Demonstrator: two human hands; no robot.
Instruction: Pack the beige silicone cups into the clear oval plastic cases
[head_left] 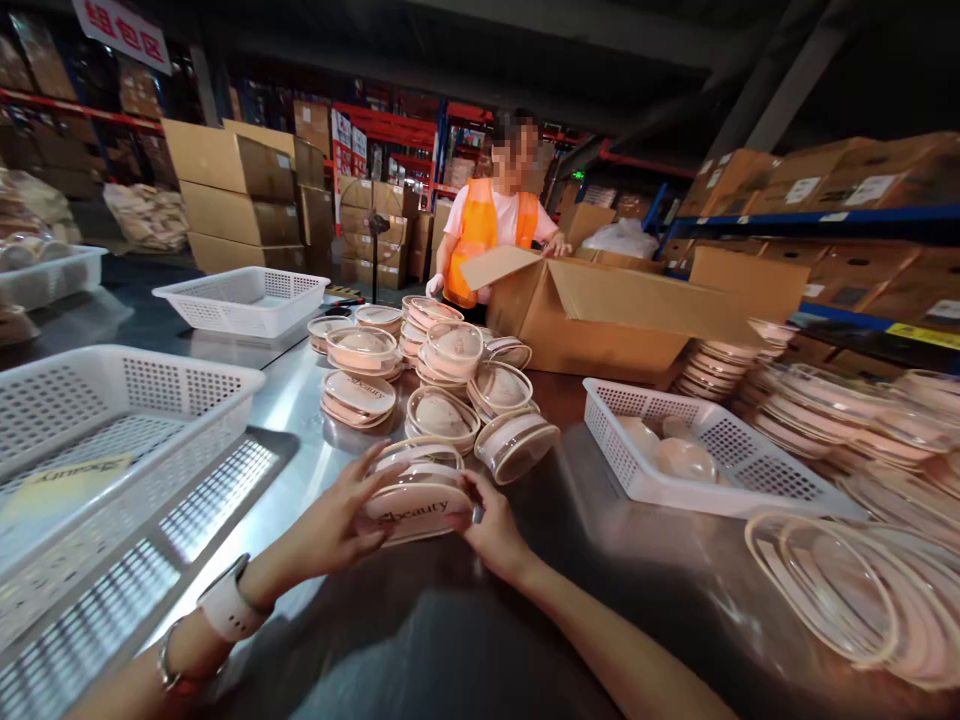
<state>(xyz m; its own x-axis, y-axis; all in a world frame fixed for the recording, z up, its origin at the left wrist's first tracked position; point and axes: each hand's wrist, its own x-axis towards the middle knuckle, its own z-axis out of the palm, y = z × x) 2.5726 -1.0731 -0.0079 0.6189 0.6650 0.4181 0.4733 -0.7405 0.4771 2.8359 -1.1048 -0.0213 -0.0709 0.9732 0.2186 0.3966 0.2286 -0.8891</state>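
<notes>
Between my two hands is a clear-lidded oval case (421, 512) with a pale pink inside and "beauty" printed on it, tilted toward me above the steel table. My left hand (339, 520) grips its left side with fingers curled round the edge. On the opposite side my right hand (491, 522) closes on the rim, thumb at the front. One or more similar cases seem to sit just behind it, partly hidden. Close beyond, a heap of such cases (442, 415) is stacked loosely, one leaning at the right.
White perforated baskets stand at left (187, 385), further back (244, 300) and at right (720, 450), the last with some pieces inside. Many cases (825, 590) crowd the right side. A person in an orange vest (480, 235) stands behind an open carton (592, 320).
</notes>
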